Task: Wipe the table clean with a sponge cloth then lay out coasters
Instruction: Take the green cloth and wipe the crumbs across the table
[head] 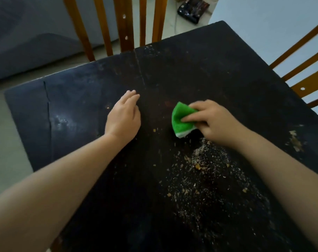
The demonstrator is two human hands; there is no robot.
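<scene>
Sponge cloth [181,120] pinched in right hand [214,120] on table [227,73]; left hand [123,117] flat, relaxed.

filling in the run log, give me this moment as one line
stage: wiping | right hand: grips green sponge cloth | left hand: flat on table | crumbs: near side | coasters: none visible

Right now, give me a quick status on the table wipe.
Right hand grips green sponge cloth; left hand open on table. Crumbs remain near side. No coasters visible.
</scene>
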